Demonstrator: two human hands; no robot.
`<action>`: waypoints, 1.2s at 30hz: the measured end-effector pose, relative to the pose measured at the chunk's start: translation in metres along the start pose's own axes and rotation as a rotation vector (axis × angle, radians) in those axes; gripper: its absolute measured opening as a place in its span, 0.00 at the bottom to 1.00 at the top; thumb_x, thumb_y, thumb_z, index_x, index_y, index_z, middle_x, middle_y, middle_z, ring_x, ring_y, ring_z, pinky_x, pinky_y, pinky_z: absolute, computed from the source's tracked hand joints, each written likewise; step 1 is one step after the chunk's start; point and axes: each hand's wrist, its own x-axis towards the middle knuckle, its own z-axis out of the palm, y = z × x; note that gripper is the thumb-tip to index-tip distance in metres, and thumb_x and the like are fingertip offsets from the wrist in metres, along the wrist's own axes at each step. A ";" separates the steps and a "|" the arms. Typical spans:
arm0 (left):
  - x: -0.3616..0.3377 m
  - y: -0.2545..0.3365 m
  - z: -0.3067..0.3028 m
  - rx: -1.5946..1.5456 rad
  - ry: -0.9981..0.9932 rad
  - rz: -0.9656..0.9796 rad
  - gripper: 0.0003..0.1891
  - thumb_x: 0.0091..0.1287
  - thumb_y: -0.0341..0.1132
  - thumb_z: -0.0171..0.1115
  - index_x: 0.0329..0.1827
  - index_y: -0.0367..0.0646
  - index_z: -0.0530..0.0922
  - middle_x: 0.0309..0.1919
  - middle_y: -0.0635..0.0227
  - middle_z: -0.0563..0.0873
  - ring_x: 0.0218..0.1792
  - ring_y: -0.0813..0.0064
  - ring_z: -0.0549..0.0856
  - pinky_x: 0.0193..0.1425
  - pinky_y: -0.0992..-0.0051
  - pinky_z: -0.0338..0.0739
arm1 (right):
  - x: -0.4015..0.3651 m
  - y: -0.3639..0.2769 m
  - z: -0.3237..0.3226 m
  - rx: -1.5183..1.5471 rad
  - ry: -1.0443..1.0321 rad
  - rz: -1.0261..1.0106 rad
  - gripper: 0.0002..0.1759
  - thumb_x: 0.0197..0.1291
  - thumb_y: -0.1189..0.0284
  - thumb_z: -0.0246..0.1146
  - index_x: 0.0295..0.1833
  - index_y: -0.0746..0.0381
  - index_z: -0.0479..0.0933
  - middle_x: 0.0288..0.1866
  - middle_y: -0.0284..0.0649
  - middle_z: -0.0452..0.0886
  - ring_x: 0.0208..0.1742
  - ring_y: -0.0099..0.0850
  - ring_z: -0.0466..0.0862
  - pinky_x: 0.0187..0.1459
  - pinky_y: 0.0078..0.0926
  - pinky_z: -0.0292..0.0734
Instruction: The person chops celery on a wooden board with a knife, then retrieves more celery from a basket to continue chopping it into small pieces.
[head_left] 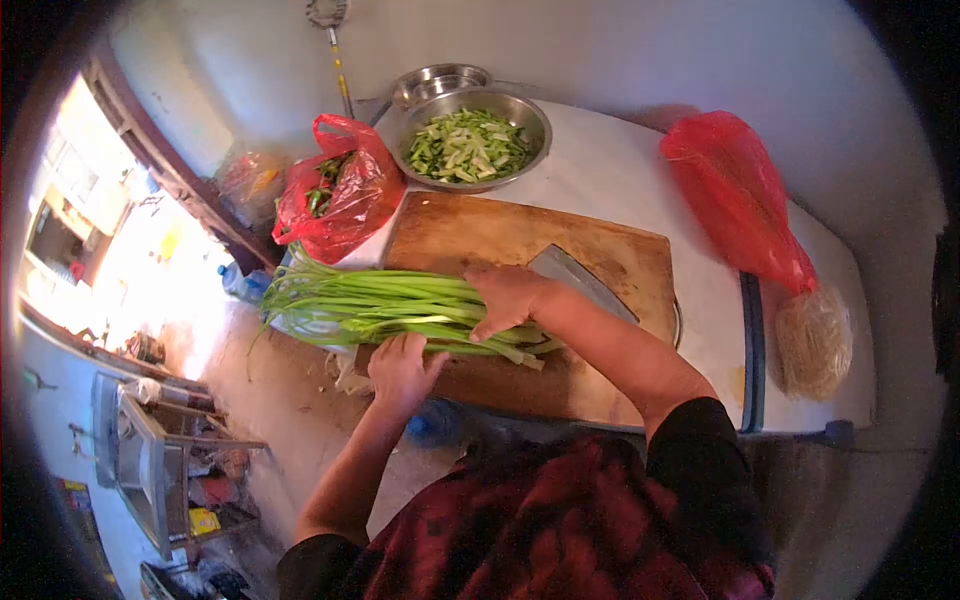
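A thick bunch of long green stalks [400, 300] lies across the left part of a wooden cutting board [540, 225]. Its thin green ends hang past the board on the left, and the paler cut ends point right. My right hand [508, 298] grips it from above near the pale ends, thumb on the near side and fingers on the far side. At the near edge, my left hand [403, 375] has its fingers closed on the stalks, with fingertips partly hidden. Behind my right forearm a cleaver [580, 280] rests flat on the board, partly covered.
A steel bowl [540, 130] of cut green pieces stands behind the board, with another steel bowl [440, 75] behind it. A red plastic bag [350, 190] sits at the left. On the right are a red bag [735, 185] and a clear bag of noodles [815, 345].
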 end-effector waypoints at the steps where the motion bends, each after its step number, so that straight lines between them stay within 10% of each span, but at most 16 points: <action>1: -0.002 0.005 -0.005 0.044 0.025 0.080 0.27 0.54 0.49 0.67 0.51 0.40 0.76 0.42 0.52 0.80 0.48 0.56 0.78 0.52 0.53 0.69 | 0.001 0.000 0.002 -0.016 -0.003 0.015 0.47 0.37 0.50 0.72 0.60 0.66 0.65 0.55 0.55 0.74 0.58 0.50 0.74 0.56 0.43 0.71; 5: 0.023 0.014 -0.013 0.234 0.227 0.475 0.49 0.46 0.59 0.69 0.67 0.37 0.62 0.69 0.45 0.58 0.72 0.48 0.53 0.72 0.48 0.43 | 0.002 0.004 0.021 -0.048 0.219 0.040 0.45 0.37 0.51 0.73 0.59 0.67 0.68 0.54 0.57 0.75 0.54 0.52 0.77 0.54 0.43 0.72; 11: 0.080 0.028 -0.022 0.172 -0.089 0.585 0.65 0.30 0.60 0.75 0.72 0.38 0.52 0.72 0.45 0.48 0.73 0.49 0.47 0.74 0.50 0.32 | -0.102 0.005 0.006 0.270 0.716 0.487 0.36 0.51 0.56 0.65 0.61 0.66 0.65 0.56 0.58 0.74 0.55 0.52 0.76 0.55 0.42 0.72; 16: 0.095 0.028 -0.004 0.171 -0.146 0.496 0.54 0.37 0.55 0.73 0.68 0.39 0.59 0.67 0.52 0.63 0.68 0.54 0.62 0.70 0.53 0.55 | -0.186 0.017 0.107 -0.183 0.546 0.853 0.34 0.48 0.59 0.67 0.59 0.64 0.67 0.49 0.53 0.76 0.52 0.52 0.77 0.53 0.43 0.72; 24: 0.126 0.026 0.000 0.113 -0.116 0.409 0.48 0.41 0.55 0.71 0.65 0.39 0.63 0.60 0.51 0.72 0.62 0.56 0.70 0.65 0.54 0.61 | -0.203 0.006 0.116 -0.217 0.595 0.947 0.24 0.48 0.60 0.65 0.47 0.63 0.72 0.43 0.48 0.76 0.44 0.50 0.79 0.46 0.44 0.76; 36: 0.121 0.034 -0.023 0.138 -0.275 0.468 0.67 0.30 0.60 0.77 0.74 0.49 0.47 0.70 0.44 0.54 0.70 0.46 0.56 0.73 0.48 0.44 | -0.228 -0.025 0.064 0.811 0.989 1.066 0.12 0.61 0.67 0.55 0.41 0.67 0.73 0.24 0.37 0.74 0.26 0.24 0.75 0.28 0.26 0.72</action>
